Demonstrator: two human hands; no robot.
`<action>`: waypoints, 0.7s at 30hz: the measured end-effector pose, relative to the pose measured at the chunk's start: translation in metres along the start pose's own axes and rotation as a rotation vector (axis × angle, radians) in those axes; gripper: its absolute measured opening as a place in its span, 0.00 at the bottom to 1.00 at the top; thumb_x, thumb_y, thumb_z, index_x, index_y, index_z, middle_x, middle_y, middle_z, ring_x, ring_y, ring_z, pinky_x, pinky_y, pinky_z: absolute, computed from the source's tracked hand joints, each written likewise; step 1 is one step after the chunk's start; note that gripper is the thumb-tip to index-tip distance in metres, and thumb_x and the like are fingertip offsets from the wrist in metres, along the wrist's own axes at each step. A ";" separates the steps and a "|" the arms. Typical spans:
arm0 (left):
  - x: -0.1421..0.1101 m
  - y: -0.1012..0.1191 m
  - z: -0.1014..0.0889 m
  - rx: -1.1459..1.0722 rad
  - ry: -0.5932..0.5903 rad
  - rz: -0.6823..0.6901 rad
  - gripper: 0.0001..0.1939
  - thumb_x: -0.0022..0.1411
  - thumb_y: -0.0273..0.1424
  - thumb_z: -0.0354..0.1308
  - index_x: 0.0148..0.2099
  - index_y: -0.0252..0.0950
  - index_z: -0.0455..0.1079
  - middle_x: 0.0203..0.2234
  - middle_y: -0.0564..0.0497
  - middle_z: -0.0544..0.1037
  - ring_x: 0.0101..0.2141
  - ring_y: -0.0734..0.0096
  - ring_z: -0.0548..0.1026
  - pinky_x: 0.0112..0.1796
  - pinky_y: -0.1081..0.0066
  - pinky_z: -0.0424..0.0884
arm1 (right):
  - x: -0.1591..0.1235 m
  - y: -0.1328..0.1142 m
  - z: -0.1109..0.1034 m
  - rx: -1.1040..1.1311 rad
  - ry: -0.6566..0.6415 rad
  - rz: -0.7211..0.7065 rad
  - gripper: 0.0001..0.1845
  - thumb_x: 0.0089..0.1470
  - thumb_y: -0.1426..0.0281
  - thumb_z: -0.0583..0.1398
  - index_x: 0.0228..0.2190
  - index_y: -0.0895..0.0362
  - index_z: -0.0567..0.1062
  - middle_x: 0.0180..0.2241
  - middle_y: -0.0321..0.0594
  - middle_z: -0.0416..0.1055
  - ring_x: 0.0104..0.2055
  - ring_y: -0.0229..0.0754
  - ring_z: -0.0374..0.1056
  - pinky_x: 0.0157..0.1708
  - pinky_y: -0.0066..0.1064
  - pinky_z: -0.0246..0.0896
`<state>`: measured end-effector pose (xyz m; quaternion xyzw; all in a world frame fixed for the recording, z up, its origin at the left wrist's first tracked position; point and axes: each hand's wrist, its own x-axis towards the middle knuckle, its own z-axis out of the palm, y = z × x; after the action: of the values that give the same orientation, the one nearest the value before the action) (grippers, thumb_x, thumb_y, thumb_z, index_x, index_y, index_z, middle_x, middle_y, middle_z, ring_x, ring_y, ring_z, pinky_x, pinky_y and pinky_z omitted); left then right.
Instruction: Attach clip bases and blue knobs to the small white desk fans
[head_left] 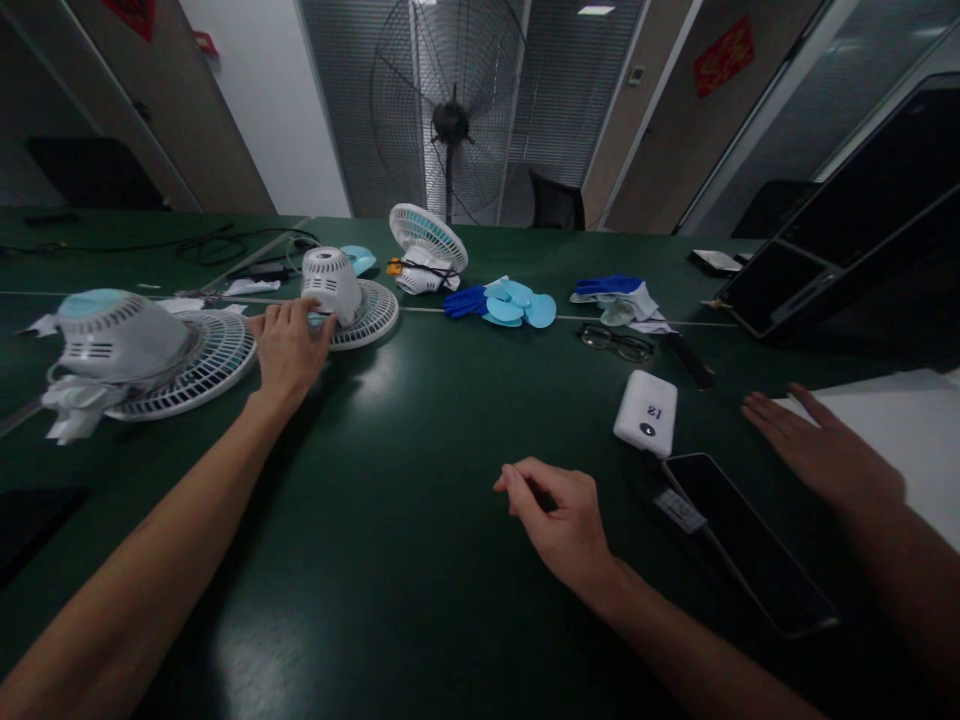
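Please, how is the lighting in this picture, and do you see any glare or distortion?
Head view: dim overall; soft glare patches on the green table, at lower left and just right of the left hand; black case mostly lost in darkness; door frames lean outward toward the top.

Office, by appearance: long green counter (390,560), black chair (556,204), slatted blinds (559,110), brown door (690,130) bearing red paper decoration (724,57), tall pedestal fan (451,123).
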<state>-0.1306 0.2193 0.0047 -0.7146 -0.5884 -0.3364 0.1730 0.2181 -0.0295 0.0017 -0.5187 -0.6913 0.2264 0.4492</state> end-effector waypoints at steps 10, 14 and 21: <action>-0.005 -0.008 -0.001 -0.099 0.001 -0.006 0.16 0.73 0.31 0.53 0.59 0.30 0.69 0.57 0.38 0.72 0.58 0.49 0.67 0.59 0.51 0.60 | 0.000 -0.003 -0.001 0.014 -0.002 0.000 0.17 0.69 0.66 0.58 0.29 0.56 0.78 0.19 0.31 0.67 0.19 0.33 0.63 0.20 0.27 0.54; -0.005 -0.006 -0.004 -0.090 -0.026 0.000 0.18 0.77 0.37 0.51 0.61 0.35 0.69 0.55 0.41 0.76 0.55 0.49 0.68 0.56 0.50 0.60 | 0.000 -0.002 -0.001 0.013 -0.003 -0.001 0.17 0.69 0.66 0.58 0.29 0.56 0.78 0.19 0.31 0.67 0.19 0.33 0.64 0.21 0.27 0.55; -0.007 0.004 -0.005 -0.104 -0.009 -0.037 0.21 0.78 0.39 0.47 0.65 0.36 0.65 0.56 0.39 0.77 0.55 0.47 0.71 0.54 0.51 0.61 | 0.001 -0.001 -0.001 0.022 -0.020 0.004 0.17 0.69 0.66 0.57 0.29 0.56 0.78 0.20 0.31 0.67 0.19 0.33 0.63 0.21 0.27 0.54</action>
<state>-0.1290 0.2105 0.0037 -0.7129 -0.5842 -0.3665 0.1269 0.2185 -0.0294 0.0039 -0.5130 -0.6922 0.2402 0.4472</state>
